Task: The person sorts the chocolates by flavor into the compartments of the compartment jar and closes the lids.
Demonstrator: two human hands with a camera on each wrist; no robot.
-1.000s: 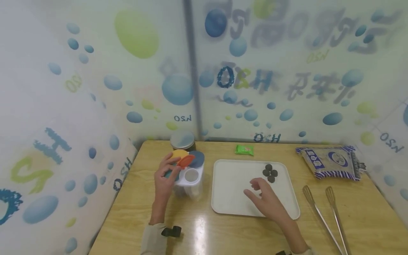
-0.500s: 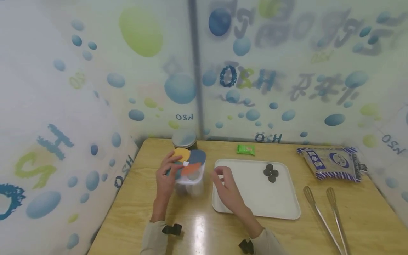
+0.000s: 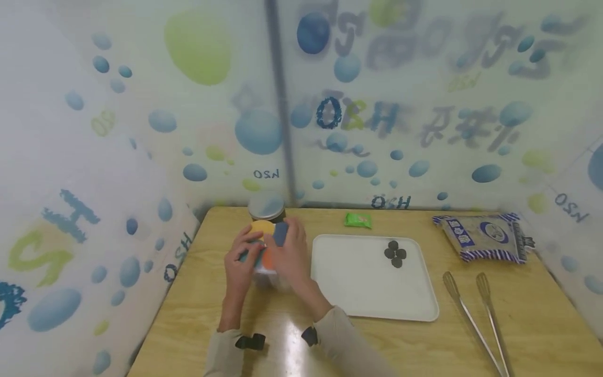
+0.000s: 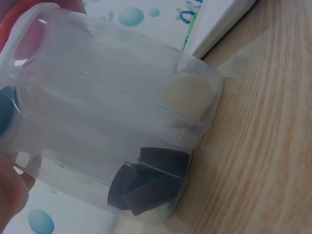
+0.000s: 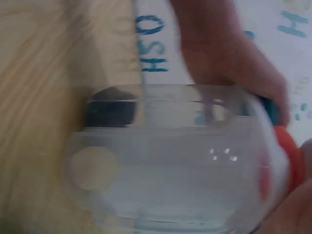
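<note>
A clear divided storage container (image 3: 270,283) with yellow (image 3: 262,226), blue (image 3: 280,234), teal and orange flap lids stands at the table's left. My left hand (image 3: 239,264) holds its top from the left, fingers bent over the yellow and teal lids. From the right, my right hand (image 3: 293,256) grips the top, its thumb side by the now lowered orange lid (image 3: 267,259). Through the wall of the container (image 4: 107,97), the left wrist view shows dark flat pieces (image 4: 151,180) in one compartment and a pale round piece (image 4: 187,97) in another.
A white tray (image 3: 372,293) with several dark round pieces (image 3: 395,254) lies right of the container. Behind are a metal-lidded jar (image 3: 266,206) and a green packet (image 3: 358,220). A striped bag (image 3: 485,237) and long metal tongs (image 3: 471,319) lie at the right.
My right hand has moved left from over the tray onto the container. The orange lid, raised a second ago over a round opening, has come down. My left hand stays on the container.
</note>
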